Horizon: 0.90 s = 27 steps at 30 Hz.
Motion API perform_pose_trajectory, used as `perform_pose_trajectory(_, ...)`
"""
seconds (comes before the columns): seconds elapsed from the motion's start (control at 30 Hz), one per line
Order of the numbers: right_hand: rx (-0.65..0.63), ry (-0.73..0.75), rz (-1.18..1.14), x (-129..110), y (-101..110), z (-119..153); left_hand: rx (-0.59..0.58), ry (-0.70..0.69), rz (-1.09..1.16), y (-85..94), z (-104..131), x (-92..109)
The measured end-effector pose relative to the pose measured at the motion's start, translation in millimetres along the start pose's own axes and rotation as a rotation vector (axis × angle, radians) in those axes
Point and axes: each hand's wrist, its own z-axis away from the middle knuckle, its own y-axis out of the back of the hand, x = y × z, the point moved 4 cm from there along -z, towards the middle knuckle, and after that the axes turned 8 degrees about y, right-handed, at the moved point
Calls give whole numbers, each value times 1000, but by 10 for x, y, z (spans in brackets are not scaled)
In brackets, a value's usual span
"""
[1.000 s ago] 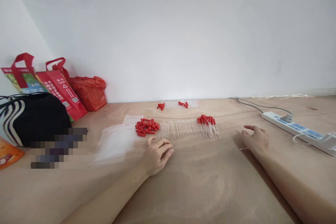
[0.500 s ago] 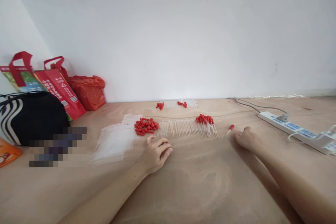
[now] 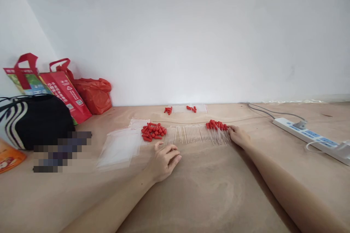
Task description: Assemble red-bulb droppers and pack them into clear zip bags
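At the left edge of the frame sits a black striped bag (image 3: 46, 125), with clear plastic bags (image 3: 117, 149) lying left of centre. A heap of red bulbs (image 3: 153, 131) touches their right side; just below it the left hand (image 3: 164, 162) rests, fingers loosely bent, slightly apart and empty. A row of thin clear tubes (image 3: 188, 133) crosses mid-frame, ending in red-capped tubes (image 3: 214, 125). The right hand's (image 3: 240, 137) fingertips meet that end, though whether they pinch one I cannot tell. A white power strip (image 3: 308, 135) lies at far right.
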Motion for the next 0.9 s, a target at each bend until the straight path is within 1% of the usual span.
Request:
perform_pose_trajectory(0.2,117,-36,-44,3,71,45,11,-3,-5,5,-9,4)
perform_pose_trajectory(0.27,162,-21,-59,-74,102,77,25,-3,-12,19,-14,10)
perform_pose_trajectory(0.37,210,108,-73,-323,133,136,32,-7,-26,31,-20,19)
perform_pose_trajectory(0.43,183,195,-34,-533,124,172,27,-10,-30,32,-23,22)
perform_pose_trajectory(0.47,153,208,2,-628,112,185,26,-11,-29,32,-24,22)
perform_pose_trajectory(0.5,119,205,41,-710,97,194,27,-11,-27,32,-25,21)
perform_pose_trajectory(0.57,48,152,112,-829,70,198,25,-8,-21,30,-25,19)
perform_pose_trajectory(0.7,-36,54,163,-927,34,178,19,3,-20,26,-18,10)
perform_pose_trajectory(0.9,-60,24,169,-967,-2,134,16,-5,-34,15,-8,2)
